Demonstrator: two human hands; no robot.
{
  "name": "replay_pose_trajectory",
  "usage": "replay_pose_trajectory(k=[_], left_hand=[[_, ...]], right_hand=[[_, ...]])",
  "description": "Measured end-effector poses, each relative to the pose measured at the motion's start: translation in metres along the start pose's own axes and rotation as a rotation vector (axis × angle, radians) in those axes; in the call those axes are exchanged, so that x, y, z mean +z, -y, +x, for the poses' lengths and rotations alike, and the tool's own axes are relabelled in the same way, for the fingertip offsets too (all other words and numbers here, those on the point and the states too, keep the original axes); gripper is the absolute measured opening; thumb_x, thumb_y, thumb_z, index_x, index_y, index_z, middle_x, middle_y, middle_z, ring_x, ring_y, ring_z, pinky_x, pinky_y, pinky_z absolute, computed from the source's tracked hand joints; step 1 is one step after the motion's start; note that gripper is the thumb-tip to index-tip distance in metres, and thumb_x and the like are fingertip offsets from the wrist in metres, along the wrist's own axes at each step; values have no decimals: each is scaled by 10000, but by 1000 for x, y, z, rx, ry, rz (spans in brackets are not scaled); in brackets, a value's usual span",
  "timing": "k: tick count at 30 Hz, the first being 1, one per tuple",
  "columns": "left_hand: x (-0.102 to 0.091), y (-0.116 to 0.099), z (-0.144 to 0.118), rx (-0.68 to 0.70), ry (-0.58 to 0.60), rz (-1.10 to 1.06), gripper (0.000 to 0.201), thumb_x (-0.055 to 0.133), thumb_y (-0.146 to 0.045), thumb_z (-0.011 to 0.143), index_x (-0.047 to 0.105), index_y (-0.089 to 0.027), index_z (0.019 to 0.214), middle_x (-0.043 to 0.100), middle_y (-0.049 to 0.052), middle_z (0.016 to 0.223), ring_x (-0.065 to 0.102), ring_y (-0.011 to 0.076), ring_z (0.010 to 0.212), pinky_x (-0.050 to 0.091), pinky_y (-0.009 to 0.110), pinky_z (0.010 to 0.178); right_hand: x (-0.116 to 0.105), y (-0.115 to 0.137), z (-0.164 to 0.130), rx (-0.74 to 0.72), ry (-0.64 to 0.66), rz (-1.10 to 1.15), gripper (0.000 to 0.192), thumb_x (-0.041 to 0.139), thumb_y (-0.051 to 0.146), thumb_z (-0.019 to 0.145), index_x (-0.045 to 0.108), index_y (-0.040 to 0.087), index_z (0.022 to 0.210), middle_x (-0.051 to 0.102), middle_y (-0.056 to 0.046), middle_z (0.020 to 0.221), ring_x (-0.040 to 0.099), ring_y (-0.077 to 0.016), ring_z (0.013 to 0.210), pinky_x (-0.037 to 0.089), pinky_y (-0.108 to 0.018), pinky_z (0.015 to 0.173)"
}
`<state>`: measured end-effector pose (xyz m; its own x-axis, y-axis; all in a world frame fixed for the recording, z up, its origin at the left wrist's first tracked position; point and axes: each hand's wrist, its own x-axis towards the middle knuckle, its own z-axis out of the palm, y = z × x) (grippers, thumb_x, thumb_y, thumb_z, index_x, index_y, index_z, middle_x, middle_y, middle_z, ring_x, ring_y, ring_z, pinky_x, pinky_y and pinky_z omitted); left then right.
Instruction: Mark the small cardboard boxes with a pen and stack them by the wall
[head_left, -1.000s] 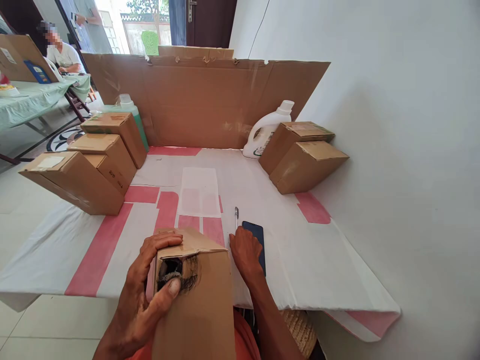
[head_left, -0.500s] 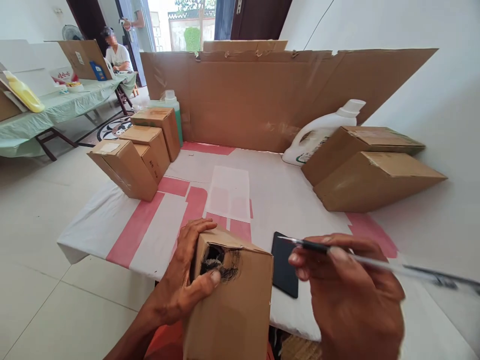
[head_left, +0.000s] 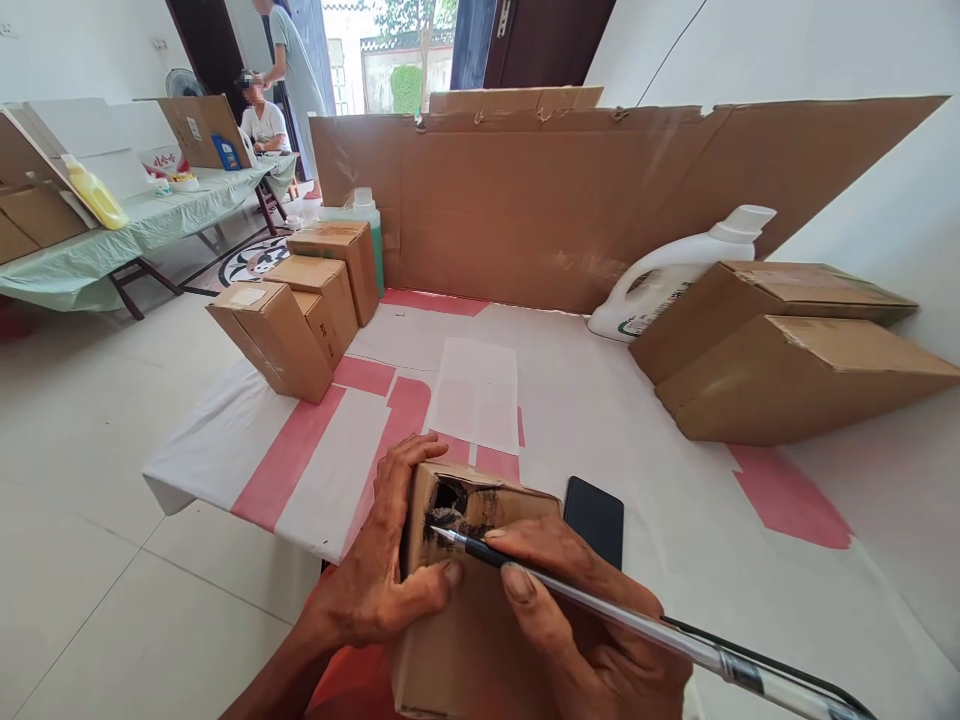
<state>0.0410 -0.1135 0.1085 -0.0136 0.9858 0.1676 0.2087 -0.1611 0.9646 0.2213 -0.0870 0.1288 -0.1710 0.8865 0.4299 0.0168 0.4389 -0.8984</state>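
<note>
A small cardboard box (head_left: 457, 660) stands tilted at the near side of the table, low in the view. My left hand (head_left: 382, 560) grips its left edge, fingers over the far side and thumb on the facing panel. Near the top of that panel is a ragged hole (head_left: 450, 497) with black scribbled marks around it. My right hand (head_left: 592, 630) pinches a pen (head_left: 615, 612) with a dark grip and clear barrel. Its tip is at the blackened lower edge of the hole; whether it touches the cardboard I cannot tell. A black phone-like slab (head_left: 596, 520) lies just beyond my right hand.
Cardboard boxes (head_left: 319, 300) and a green-liquid bottle (head_left: 365, 215) stand on the left. At right are a white jug (head_left: 675, 265) and more boxes (head_left: 795, 380). A cardboard panel (head_left: 510, 210) closes the back. Two people (head_left: 266, 125) are by another table (head_left: 165, 215).
My right hand has brought the pen left and down to the hole in the box. The view has shifted left, and more of the standing person shows.
</note>
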Motion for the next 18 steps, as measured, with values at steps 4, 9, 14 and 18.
replay_pose_trajectory(k=[4, 9, 14, 18], left_hand=[[1, 1, 3, 5, 43, 7, 776, 703, -371, 823, 372, -298, 1521, 358, 114, 1609, 274, 401, 1547, 272, 574, 1247], [2, 3, 2, 4, 36, 14, 766, 702, -354, 817, 372, -287, 1506, 339, 126, 1611, 258, 405, 1547, 269, 576, 1244], [1, 2, 2, -9, 53, -30, 764, 695, -418, 818, 372, -311, 1503, 323, 103, 1613, 230, 387, 1562, 263, 558, 1252], [0, 3, 0, -19, 39, -33, 760, 685, -478, 846, 368, -315, 1517, 328, 100, 1616, 197, 388, 1574, 250, 560, 1256]], right_hand=[[-1, -2, 4, -44, 47, -28, 193, 642, 185, 958, 773, 309, 1026, 764, -22, 888, 724, -215, 818, 557, -332, 704], [-8, 0, 11, -85, 134, -85, 149, 631, 167, 953, 731, 277, 961, 732, -16, 821, 701, -204, 760, 545, -322, 677], [-13, 2, 12, -81, -14, -128, 151, 615, 199, 966, 693, 265, 854, 631, 5, 740, 597, -159, 660, 462, -273, 572], [-18, 2, 28, 40, -134, -154, 173, 628, 325, 994, 696, 257, 851, 641, 2, 767, 586, -150, 636, 477, -282, 585]])
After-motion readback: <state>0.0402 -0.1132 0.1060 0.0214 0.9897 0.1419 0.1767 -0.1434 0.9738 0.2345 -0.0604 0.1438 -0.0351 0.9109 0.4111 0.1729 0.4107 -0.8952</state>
